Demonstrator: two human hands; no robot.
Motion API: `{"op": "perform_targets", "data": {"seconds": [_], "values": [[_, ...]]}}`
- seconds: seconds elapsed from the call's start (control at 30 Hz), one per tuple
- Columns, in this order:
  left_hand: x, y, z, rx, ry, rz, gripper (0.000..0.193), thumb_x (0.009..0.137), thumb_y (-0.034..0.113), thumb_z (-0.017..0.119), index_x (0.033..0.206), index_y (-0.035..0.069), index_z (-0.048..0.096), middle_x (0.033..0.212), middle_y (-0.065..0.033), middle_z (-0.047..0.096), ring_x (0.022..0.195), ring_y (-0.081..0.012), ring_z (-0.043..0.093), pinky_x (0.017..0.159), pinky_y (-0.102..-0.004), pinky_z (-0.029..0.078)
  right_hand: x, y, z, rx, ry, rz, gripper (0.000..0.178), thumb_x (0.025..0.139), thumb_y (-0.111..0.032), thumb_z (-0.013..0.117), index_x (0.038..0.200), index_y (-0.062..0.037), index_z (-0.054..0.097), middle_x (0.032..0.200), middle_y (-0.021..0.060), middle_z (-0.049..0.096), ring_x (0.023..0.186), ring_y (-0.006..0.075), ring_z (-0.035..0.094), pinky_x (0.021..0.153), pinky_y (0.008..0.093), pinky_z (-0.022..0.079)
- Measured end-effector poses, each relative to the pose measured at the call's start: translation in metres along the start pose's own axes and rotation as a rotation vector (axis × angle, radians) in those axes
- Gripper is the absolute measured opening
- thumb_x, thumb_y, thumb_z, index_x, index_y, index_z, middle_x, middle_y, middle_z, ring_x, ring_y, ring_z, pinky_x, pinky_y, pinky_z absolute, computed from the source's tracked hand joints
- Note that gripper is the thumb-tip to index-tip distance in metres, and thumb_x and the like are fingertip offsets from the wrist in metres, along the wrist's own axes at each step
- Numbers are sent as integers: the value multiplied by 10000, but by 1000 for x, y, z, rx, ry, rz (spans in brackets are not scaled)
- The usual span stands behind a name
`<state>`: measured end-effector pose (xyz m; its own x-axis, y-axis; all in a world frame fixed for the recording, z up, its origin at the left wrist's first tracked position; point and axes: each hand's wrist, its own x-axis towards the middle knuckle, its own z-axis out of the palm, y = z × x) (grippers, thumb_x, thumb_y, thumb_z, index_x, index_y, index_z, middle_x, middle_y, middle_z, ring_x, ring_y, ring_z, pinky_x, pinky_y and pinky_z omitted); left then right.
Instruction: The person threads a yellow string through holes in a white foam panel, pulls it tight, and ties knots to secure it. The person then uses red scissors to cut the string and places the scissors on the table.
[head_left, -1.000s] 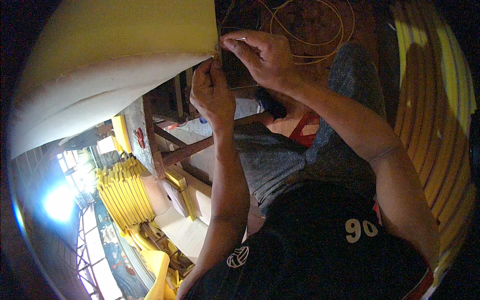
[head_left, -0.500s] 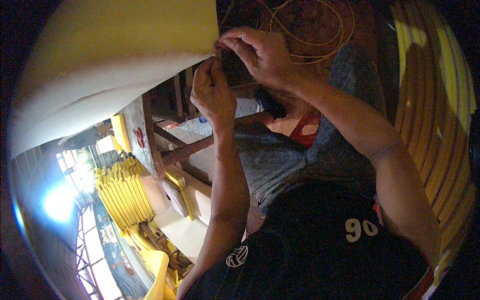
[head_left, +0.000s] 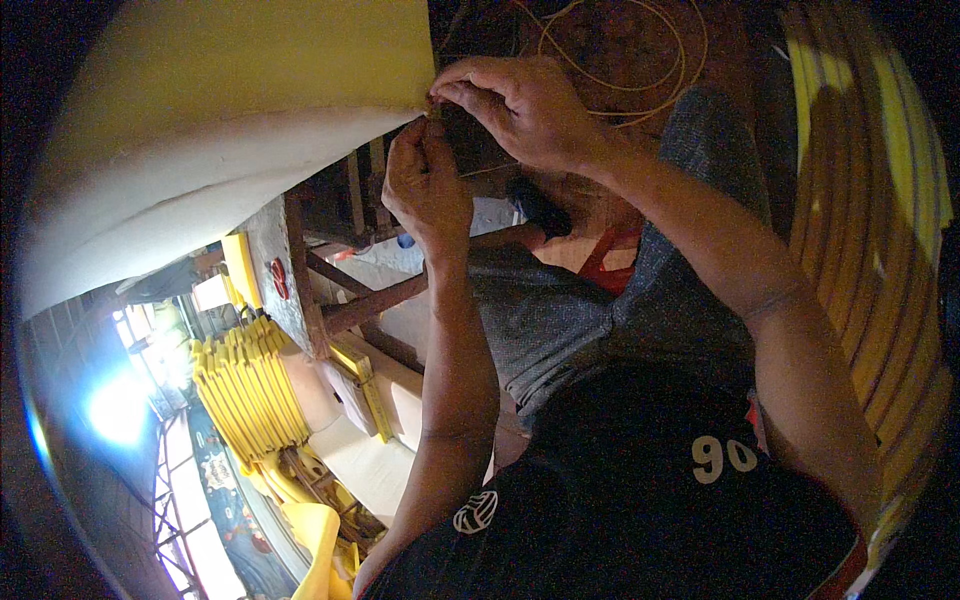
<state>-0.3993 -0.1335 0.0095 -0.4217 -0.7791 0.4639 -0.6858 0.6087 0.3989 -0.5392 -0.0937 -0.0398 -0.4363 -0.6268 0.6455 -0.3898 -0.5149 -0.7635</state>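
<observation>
By pale panel (head_left: 240, 110): left hand (head_left: 428, 190) upright, right hand (head_left: 528, 110) slanting leftward.

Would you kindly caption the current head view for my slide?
Left hand and right hand close together at the corner of a pale piece.

workshop, with stacked yellow parts (head_left: 250, 385)
</observation>
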Motion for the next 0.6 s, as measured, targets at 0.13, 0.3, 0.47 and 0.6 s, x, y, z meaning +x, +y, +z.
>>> {"op": "perform_targets", "data": {"seconds": [0.13, 0.3, 0.47, 0.6], "values": [[-1, -4, 1, 47, 88, 133, 158, 935, 135, 611, 1010, 18, 686, 886, -140, 711, 769, -265, 693, 695, -370, 525, 11, 3, -7, -54, -111, -17, 188, 972, -185, 597, 1046, -39, 689, 975, 126, 729, 891, 277, 719, 768, 364, 564], [-19, -17, -3, -25, 193, 201, 135, 928, 68, 558, 1012, 25, 654, 895, -141, 702, 787, -303, 691, 711, -382, 528, 22, 9, -10, -23, -175, -2, 208, 956, -200, 618, 1026, -28, 711, 954, 138, 725, 865, 286, 713, 765, 369, 557], [-18, -20, -8, 4, 88, 175, 175, 922, 51, 546, 1039, 19, 673, 947, -160, 713, 833, -315, 702, 735, -385, 536, 29, 1, -9, -144, -209, 1, 198, 948, -191, 621, 1023, -36, 718, 911, 141, 724, 819, 282, 713, 750, 365, 555], [-11, -20, -8, -28, 129, 182, 219, 924, 46, 541, 1082, 27, 692, 1004, -162, 720, 877, -312, 709, 768, -380, 541, 38, -2, -8, -167, -217, 45, 201, 922, -217, 631, 1010, -61, 723, 877, 152, 718, 792, 317, 705, 730, 402, 557]]}}
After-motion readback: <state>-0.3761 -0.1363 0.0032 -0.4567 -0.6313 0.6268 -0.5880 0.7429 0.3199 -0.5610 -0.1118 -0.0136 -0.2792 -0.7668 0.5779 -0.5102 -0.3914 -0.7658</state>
